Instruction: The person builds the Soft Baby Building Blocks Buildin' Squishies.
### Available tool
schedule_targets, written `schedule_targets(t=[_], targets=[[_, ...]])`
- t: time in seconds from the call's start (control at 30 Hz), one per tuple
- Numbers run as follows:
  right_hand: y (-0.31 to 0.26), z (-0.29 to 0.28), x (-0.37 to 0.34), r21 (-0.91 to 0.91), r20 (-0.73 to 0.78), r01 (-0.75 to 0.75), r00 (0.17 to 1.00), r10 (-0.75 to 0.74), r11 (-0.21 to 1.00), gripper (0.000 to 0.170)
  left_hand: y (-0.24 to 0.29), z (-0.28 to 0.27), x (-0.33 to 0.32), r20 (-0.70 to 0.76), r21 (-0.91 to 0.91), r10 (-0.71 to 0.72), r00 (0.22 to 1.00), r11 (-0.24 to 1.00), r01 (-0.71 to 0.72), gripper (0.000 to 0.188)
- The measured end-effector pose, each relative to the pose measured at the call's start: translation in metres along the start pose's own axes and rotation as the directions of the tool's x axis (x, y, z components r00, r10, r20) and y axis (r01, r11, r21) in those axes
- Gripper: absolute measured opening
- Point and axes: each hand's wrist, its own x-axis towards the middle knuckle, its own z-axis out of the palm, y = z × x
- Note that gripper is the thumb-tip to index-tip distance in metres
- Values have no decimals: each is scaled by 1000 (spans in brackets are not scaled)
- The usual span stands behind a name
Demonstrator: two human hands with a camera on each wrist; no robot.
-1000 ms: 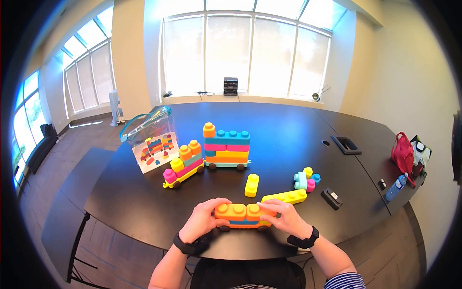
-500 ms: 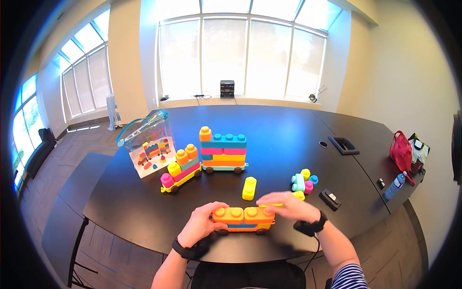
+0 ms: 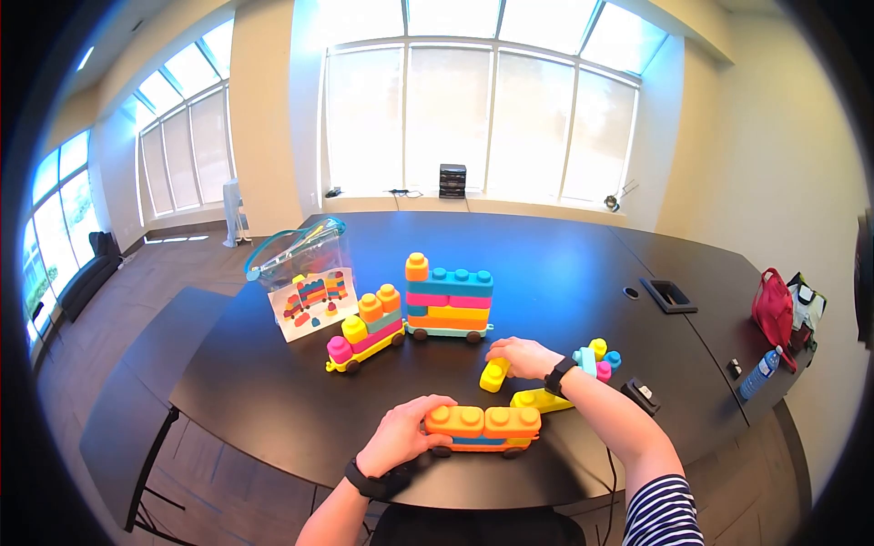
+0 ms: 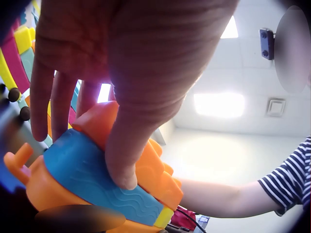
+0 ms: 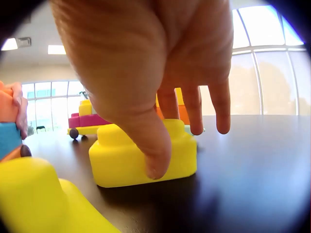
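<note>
My left hand (image 3: 402, 437) grips the left end of a wheeled block wagon (image 3: 492, 444) near the table's front edge. The wagon has an orange base, a blue block (image 4: 80, 167) with a small yellow one beside it, and two orange blocks (image 3: 513, 420) on top. In the left wrist view the thumb lies along the blue block. Farther forward, my right hand (image 3: 530, 358) pinches a yellow block (image 3: 493, 376), its thumb on the near side in the right wrist view. Below that hand lies a long yellow piece (image 3: 535, 400), partly covered by the forearm.
Behind stand a yellow-based block car (image 3: 369, 341) and a taller block wagon (image 3: 449, 318). A clear bag (image 3: 314, 250) with a picture card (image 3: 314, 305) stands back left. To the right are small joined blocks (image 3: 601, 359), a black box (image 3: 641, 395), a water bottle (image 3: 761, 373) and a red bag (image 3: 770, 305).
My right hand has left the wagon's right end, moved forward over the long yellow piece and taken hold of the yellow block. The left hand keeps its grip on the wagon.
</note>
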Motion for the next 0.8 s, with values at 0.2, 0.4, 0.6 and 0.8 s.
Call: schedule_targets(t=[0.2,0.4,0.6,0.8], targets=[[-47,-60,-19,360,-220,-47,966,134,932,60,-12,-5,2,-27,-139,-11,1000,990,7,74],[-134,-79,-54,451,-313,206,948,-62,869,56,-8,-7,2,-61,-178,-61,996,983,49,82],[-155,-45,-66,282,-375,183,925,-67,942,48,-10,-3,3,-64,-244,-39,997,970,23,82],[-166,-28,-74,112,-435,164,895,-100,980,43,5,-7,2,-28,-274,-46,999,961,37,84]])
